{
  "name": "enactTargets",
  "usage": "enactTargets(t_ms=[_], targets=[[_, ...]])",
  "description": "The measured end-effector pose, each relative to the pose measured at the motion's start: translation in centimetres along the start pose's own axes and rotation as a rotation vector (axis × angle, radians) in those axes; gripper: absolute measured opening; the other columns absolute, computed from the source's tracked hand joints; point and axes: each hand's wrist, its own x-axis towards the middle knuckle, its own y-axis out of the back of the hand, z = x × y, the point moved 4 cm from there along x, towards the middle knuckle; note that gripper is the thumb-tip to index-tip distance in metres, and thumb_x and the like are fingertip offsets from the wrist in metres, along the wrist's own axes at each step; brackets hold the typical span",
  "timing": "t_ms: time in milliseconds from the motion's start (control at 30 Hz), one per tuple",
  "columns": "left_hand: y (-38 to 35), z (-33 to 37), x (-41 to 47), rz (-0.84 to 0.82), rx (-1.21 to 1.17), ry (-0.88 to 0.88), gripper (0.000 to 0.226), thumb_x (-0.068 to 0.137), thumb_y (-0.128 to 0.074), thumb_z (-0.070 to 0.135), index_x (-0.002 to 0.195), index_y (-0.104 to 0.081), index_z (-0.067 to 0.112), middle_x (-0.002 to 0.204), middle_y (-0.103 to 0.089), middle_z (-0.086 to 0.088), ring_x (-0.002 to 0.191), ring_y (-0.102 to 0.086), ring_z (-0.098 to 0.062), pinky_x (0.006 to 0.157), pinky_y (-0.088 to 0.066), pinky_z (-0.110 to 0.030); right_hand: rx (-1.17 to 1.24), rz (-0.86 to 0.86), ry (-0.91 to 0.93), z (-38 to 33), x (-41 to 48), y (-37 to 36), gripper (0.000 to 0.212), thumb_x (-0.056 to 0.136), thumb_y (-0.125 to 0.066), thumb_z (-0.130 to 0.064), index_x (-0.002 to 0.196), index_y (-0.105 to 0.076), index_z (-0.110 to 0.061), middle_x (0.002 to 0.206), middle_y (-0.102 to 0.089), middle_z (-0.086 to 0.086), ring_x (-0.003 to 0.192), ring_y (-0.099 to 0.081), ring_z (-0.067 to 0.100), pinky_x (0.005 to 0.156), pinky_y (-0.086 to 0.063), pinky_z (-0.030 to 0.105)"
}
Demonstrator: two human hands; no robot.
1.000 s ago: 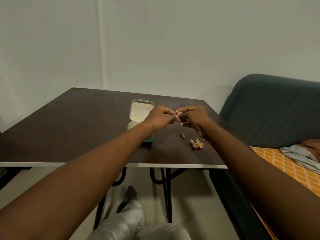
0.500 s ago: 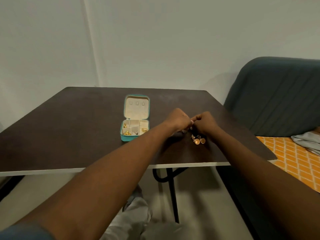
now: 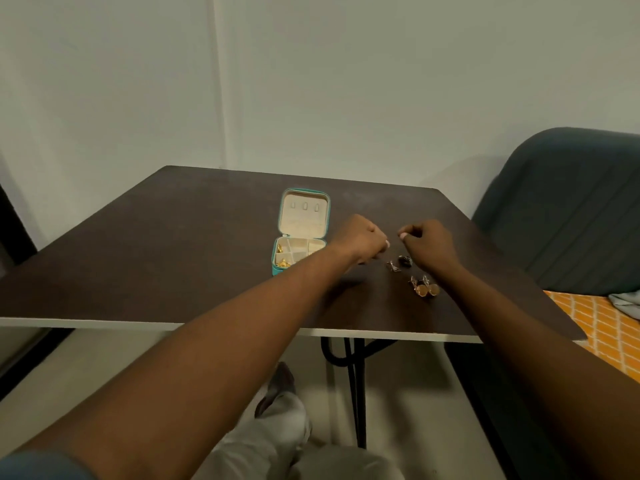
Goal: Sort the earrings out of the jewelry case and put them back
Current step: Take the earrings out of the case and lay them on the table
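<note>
- The left hand [image 3: 360, 237] and right hand [image 3: 429, 244] had drawn apart. A second earlier they were raised and joined over one small gold piece; now they hung low over the tabletop [image 3: 173, 254] with a clear gap between them.
- The left hand's fingers [image 3: 385, 242] were curled in toward the palm. Whether they pinched anything I could not tell.
- The right hand's fingers [image 3: 401, 235] were pressed tip to tip as for a pinch. Anything between them was too small to make out.
- The jewelry case [image 3: 304, 216] lay open just left of the left hand, its lid tipped back toward the far side. Gold earrings [image 3: 283, 262] sat in its near-left compartments, and the left forearm hid its near-right corner.
- Three lots lay loose on the tabletop to the right of the case:
  - a small silver piece [image 3: 393, 266] between the hands
  - a dark piece [image 3: 404, 260] just beside it
  - a round gold pair [image 3: 426, 288], nearer, by the right wrist
- The dark piece possibly arrived with this parting of the hands, though the earlier views were too coarse to be sure.
- By my reading, the sorting-out half was under way: some earrings were out, several waited in the case, and none had gone back.
</note>
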Motion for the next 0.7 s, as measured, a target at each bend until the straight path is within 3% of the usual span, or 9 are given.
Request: enactTargets(t_ms=[67,133,233,333,400,700], targets=[[2.0,-0.1,-0.4,0.035,0.023,-0.014,0.014,0.089,-0.066,0.008,0.096,-0.077,0.003,0.098,-0.076,-0.018,0.083,-0.069,-0.021,0.071,-0.055,-0.032,0.048,-0.021,0.063,-2.2,-0.5,-0.2,0.019,0.095,-0.058,-0.010,0.102,-0.075,-0.007,0.097,-0.073,0.003,0.064,-0.062,0.008,0.054,-0.046,0.019],[4.2,-0.6,-0.8,0.080,0.055,-0.022,0.012,0.088,-0.068,0.012,0.095,-0.078,0.010,0.095,-0.077,-0.010,0.089,-0.073,-0.022,0.079,-0.061,-0.036,0.044,-0.042,0.152,-4.9,-1.0,-0.6,0.015,0.093,-0.062,-0.012,0.097,-0.076,-0.011,0.088,-0.071,-0.001,0.055,-0.056,-0.002,0.054,-0.044,0.020],[7.3,-1.5,-1.4,0.132,0.066,-0.035,0.014,0.087,-0.071,0.011,0.099,-0.078,0.012,0.096,-0.076,-0.004,0.090,-0.072,-0.018,0.083,-0.061,-0.035,0.019,-0.095,0.262,-8.5,-1.3,-1.9,0.012,0.090,-0.066,-0.012,0.095,-0.077,-0.013,0.090,-0.074,-0.001,0.074,-0.062,-0.001,0.070,-0.050,0.023],[10.5,-2.5,-2.3,0.155,0.067,-0.031,0.021,0.090,-0.067,0.005,0.109,-0.076,0.008,0.101,-0.070,-0.001,0.092,-0.067,-0.017,0.067,-0.053,-0.022,-0.011,-0.178,0.302,-11.6,-1.5,-3.8,0.013,0.089,-0.068,-0.013,0.098,-0.077,-0.014,0.098,-0.075,0.001,0.090,-0.066,0.010,0.079,-0.055,0.028],[12.5,-3.2,-2.9,0.173,0.091,-0.020,0.023,0.092,-0.065,0.003,0.112,-0.075,0.007,0.101,-0.065,0.000,0.082,-0.062,-0.010,0.056,-0.045,-0.016,-0.030,-0.236,0.314,-13.5,-1.7,-4.9,0.014,0.088,-0.069,-0.013,0.099,-0.077,-0.015,0.105,-0.074,0.001,0.098,-0.066,0.012,0.084,-0.057,0.033],[16.5,-7.7,-4.6,0.186,0.113,0.005,0.014,0.093,-0.066,0.008,0.103,-0.076,0.009,0.100,-0.072,-0.002,0.077,-0.062,-0.010,0.052,-0.046,-0.016,-0.297,-0.518,0.243,-16.5,-2.3,-9.6,0.012,0.081,-0.071,-0.014,0.090,-0.078,-0.016,0.096,-0.075,0.000,0.088,-0.069,0.012,0.082,-0.060,0.035]])
